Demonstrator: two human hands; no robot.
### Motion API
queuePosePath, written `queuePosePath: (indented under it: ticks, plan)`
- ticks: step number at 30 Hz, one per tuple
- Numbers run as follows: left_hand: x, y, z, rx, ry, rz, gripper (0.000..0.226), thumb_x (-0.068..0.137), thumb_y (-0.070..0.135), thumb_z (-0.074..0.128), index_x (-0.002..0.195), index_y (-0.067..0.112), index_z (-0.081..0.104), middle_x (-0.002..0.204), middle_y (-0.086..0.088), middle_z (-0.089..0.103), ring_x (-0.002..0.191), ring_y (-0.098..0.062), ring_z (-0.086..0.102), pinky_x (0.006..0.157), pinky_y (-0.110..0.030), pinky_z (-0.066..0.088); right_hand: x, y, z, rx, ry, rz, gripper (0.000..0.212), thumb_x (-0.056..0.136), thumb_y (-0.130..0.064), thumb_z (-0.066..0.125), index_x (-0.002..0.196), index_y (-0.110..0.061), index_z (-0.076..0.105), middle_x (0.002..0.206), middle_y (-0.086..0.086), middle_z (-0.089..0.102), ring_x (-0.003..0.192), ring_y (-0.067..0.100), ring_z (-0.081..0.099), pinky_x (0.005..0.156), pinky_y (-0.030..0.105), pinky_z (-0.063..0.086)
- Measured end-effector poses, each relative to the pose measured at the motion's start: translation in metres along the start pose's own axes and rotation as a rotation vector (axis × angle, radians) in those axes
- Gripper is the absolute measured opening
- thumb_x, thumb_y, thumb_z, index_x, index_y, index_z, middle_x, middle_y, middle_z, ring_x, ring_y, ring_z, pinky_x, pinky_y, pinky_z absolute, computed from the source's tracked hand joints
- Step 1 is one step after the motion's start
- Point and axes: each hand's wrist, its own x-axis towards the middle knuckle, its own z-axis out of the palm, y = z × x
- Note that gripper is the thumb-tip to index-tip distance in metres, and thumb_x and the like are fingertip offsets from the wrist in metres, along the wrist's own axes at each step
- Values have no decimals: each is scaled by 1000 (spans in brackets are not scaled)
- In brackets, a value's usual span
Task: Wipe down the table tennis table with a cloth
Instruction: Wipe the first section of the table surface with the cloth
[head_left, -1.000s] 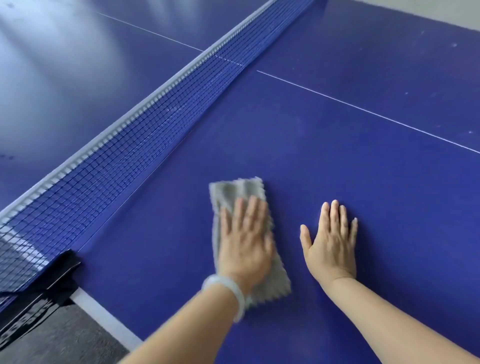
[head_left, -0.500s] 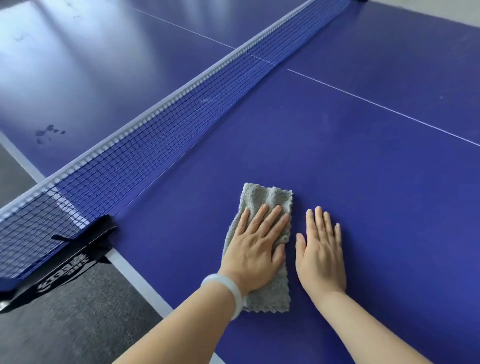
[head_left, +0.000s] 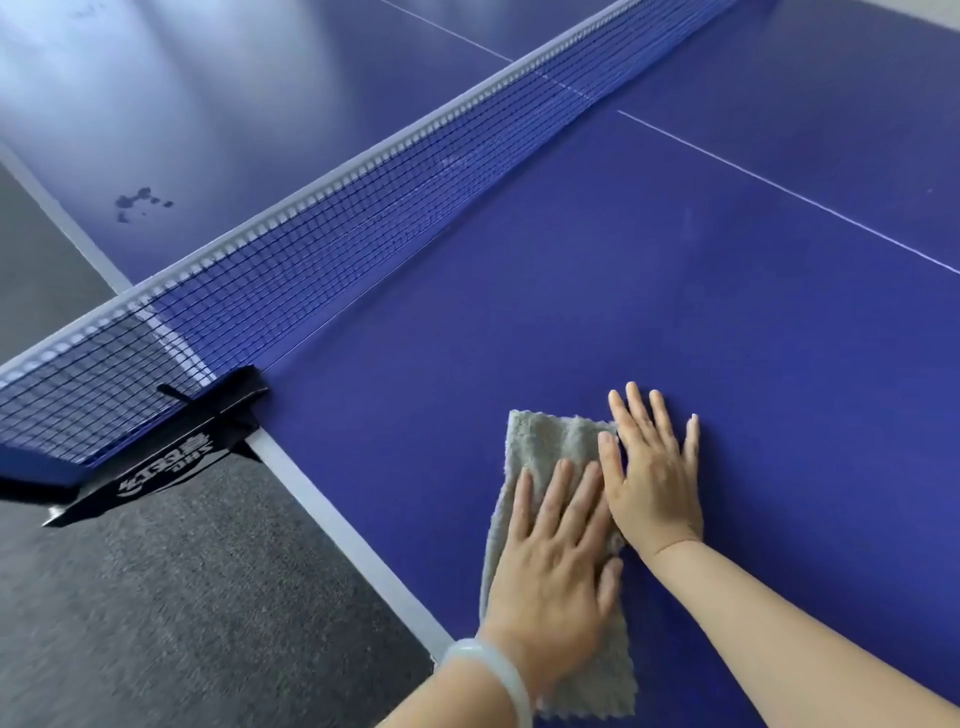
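A folded grey cloth (head_left: 553, 441) lies flat on the blue table tennis table (head_left: 597, 291), close to its white near edge. My left hand (head_left: 558, 561) presses down on the cloth with straight, spread fingers; a pale bangle sits on that wrist. Beside it on the right, my right hand (head_left: 652, 473) lies flat, its thumb side over the cloth's right edge and the other fingers on the bare table top. The two hands touch each other.
The blue net (head_left: 332, 234) with its white top band runs diagonally from lower left to upper right. Its black clamp (head_left: 171, 447) grips the table edge at the left. Dark smudges (head_left: 140, 202) mark the far half. Grey floor (head_left: 156, 597) lies below the edge.
Both hands and the cloth have slid toward the table's near side edge, and the right hand has closed in until it touches the left hand and overlaps the cloth.
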Motion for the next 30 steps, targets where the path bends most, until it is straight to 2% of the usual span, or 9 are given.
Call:
queuePosePath:
  ticks: [3,8,11,13,16,19,21,25,30]
  plan:
    - [-8,-38,-10,32,-7,111,68,96,48,39,157,29,15,164,9,11,152,-16,3,121,-49,8,-2,0,0,-56,-17,-22,75,94,-55,8,155,-17,31,164,1,21,153,22,12,123,55,0]
    - [24,-145,-52,136,28,-441,64,97,51,20,157,34,7,165,12,2,151,-11,-8,122,-46,-3,-2,-2,6,-192,-57,-23,69,101,-54,14,158,-15,21,165,5,18,154,27,7,121,61,2]
    - [29,-121,-47,125,59,-607,65,99,48,18,158,28,-1,165,7,-7,151,-17,-13,121,-48,-7,-1,-2,9,-227,-77,-7,70,99,-53,15,158,-15,17,166,6,15,154,28,5,120,62,1]
    - [17,-67,-30,98,76,-507,66,99,45,22,158,23,3,165,3,-4,151,-21,-13,121,-51,-6,-1,-3,9,-226,-71,-10,69,100,-52,18,158,-14,17,166,6,14,154,29,5,120,62,0]
    - [-22,13,-1,47,31,-166,65,99,44,31,156,14,21,164,-2,12,152,-24,-2,120,-52,6,0,-2,9,-183,-66,-14,66,102,-48,24,158,-14,18,166,6,13,154,28,5,120,61,-2]
    - [-43,6,-4,28,12,-30,64,99,44,36,156,19,22,164,3,16,152,-19,3,119,-49,10,-1,0,11,-163,-57,-24,64,103,-45,28,158,-14,20,166,6,14,154,27,6,120,61,-3]
    - [-45,-35,-15,56,7,-75,63,99,45,34,157,26,17,164,8,11,152,-15,-1,121,-48,6,-2,0,10,-163,-69,-16,63,103,-45,27,158,-14,20,166,5,14,154,27,5,121,60,-3]
    - [-33,-98,-39,118,35,-400,66,97,50,24,157,32,6,164,12,-1,151,-12,-11,122,-45,-5,-6,-5,4,-196,-40,-95,59,106,-39,27,156,-8,23,164,10,18,154,25,10,121,60,0]
    - [-30,-97,-38,102,25,-419,66,96,50,20,158,30,6,165,11,-2,151,-13,-13,122,-45,-7,-20,-61,13,-151,-73,-172,64,103,-37,34,158,-8,16,166,8,10,154,23,2,123,53,-2]
